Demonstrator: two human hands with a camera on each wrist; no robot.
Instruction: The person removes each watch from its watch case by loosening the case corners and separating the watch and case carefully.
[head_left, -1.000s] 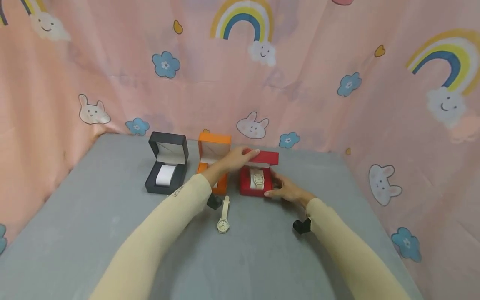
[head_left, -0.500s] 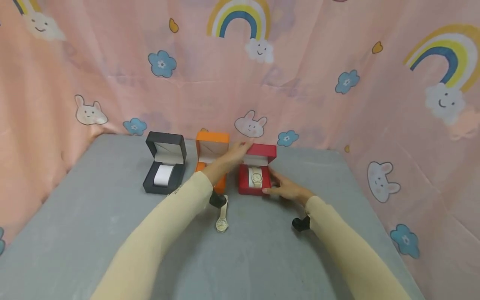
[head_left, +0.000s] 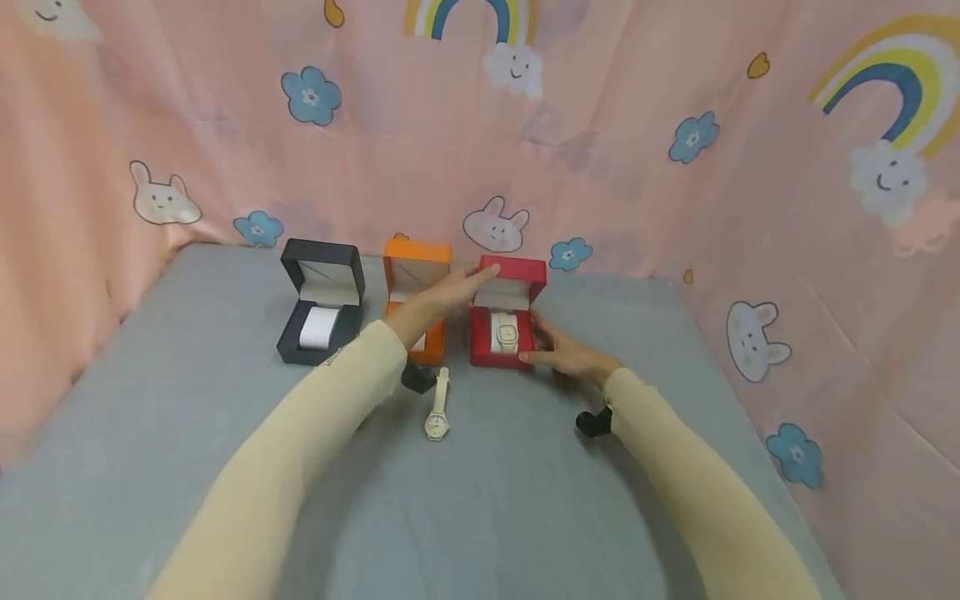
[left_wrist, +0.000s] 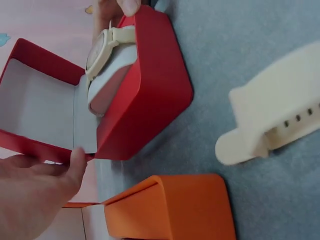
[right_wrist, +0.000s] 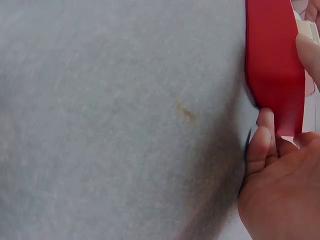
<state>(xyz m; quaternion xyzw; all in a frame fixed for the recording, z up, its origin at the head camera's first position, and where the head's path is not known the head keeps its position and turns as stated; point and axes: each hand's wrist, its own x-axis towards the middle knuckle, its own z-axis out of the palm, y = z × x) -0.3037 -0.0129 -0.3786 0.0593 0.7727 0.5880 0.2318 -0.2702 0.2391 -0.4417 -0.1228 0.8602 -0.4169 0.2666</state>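
Note:
A red watch box [head_left: 481, 343] stands with its lid [head_left: 521, 268] raised, and a cream watch [head_left: 507, 336] is wrapped round the white cushion inside. My left hand [head_left: 453, 291] holds the lid by its left edge; in the left wrist view its thumb [left_wrist: 76, 169] lies at the lid's rim near the hinge. At the base's right side, my right hand [head_left: 567, 352] grips the box, its thumb on the front. In the right wrist view the other fingers [right_wrist: 260, 145] reach along the side of the box. A second cream watch [head_left: 437, 426] lies on the table nearer me.
Left of the red box stands an orange watch box [head_left: 417, 252], lid up, partly hidden by my left forearm. Further left is a black watch box [head_left: 294, 348], lid up, with a white cushion. A pink patterned curtain [head_left: 600, 167] hangs behind the grey table [head_left: 525, 500].
The red box's lid has swung up and back from a half-lowered position, with my left hand on it. My right hand keeps its place on the base. The head view has tilted down slightly.

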